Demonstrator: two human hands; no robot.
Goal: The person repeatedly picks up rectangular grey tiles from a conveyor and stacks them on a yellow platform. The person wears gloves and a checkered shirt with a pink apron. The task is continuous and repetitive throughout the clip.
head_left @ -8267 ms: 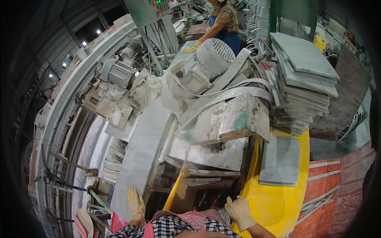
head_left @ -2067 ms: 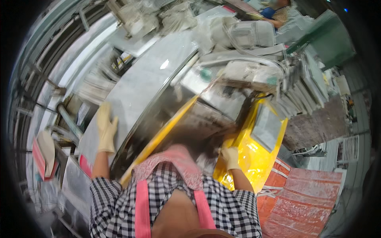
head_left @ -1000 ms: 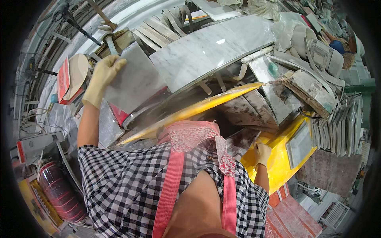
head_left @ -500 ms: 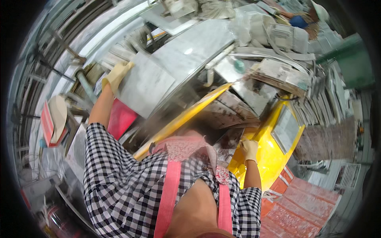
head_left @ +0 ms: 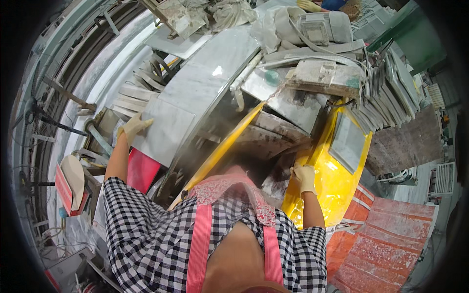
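Observation:
My left hand point(head_left: 134, 128), in a cream glove, lies over the left edge of a square grey-white marble slab point(head_left: 165, 128), fingers stretched onto its top. This slab rests on a longer marble-like tabletop point(head_left: 205, 66). My right hand point(head_left: 305, 177), gloved alike, is closed at the left edge of a glossy yellow plastic sheet point(head_left: 328, 188); its fingertips are partly hidden. A small grey tile point(head_left: 348, 146) lies on that sheet. Between my hands, a narrow yellow strip point(head_left: 227, 141) slants from my waist to the far side.
Below the slab shows a red panel point(head_left: 142, 171). Stacked tiles point(head_left: 386, 97) stand at the right, by a dusty block point(head_left: 325, 78). An orange-red sheet point(head_left: 386, 244) covers the lower right. A metal pipe point(head_left: 100, 139) stands left. Another person's gloved hand point(head_left: 309, 6) shows at the top.
My left hand has slid nearer to me along the slab's left edge. The view has shifted, and the right hand stays at the yellow sheet's edge.

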